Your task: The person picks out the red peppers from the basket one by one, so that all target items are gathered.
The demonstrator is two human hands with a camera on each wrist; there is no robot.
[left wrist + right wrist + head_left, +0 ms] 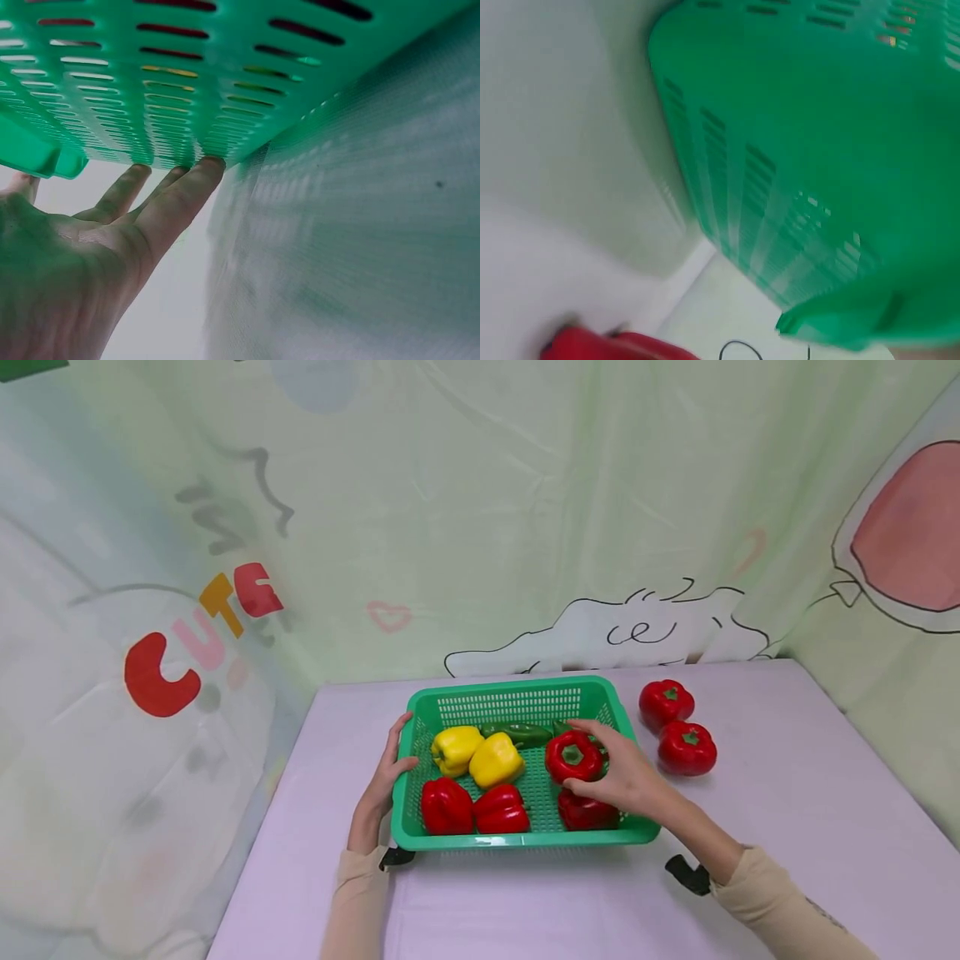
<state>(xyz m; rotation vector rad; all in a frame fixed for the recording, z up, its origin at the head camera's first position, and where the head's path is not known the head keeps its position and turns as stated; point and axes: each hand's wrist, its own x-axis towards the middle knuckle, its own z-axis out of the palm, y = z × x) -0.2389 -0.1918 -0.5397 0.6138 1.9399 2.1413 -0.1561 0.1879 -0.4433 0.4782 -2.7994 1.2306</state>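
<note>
My left hand (387, 774) grips the left rim of a green plastic basket (525, 841). Its thumb hooks over the rim, while in the left wrist view the fingers (176, 201) lie along the slotted outer wall. Over the basket's right part, my right hand (626, 774) holds a red bell pepper (573, 755) between thumb and fingers, stem side up. Just below it lies another red bell pepper (587, 811), partly covered. Also in the basket are two yellow bell peppers (497, 761), two red bell peppers (502, 810) at the front left and a long green pepper (517, 733).
Two more red bell peppers (687, 748) sit on the pale tabletop (765, 827), right of the basket. A printed curtain (495, 527) hangs behind the table's back edge. The right wrist view is mostly filled by the basket's outer wall (780, 150).
</note>
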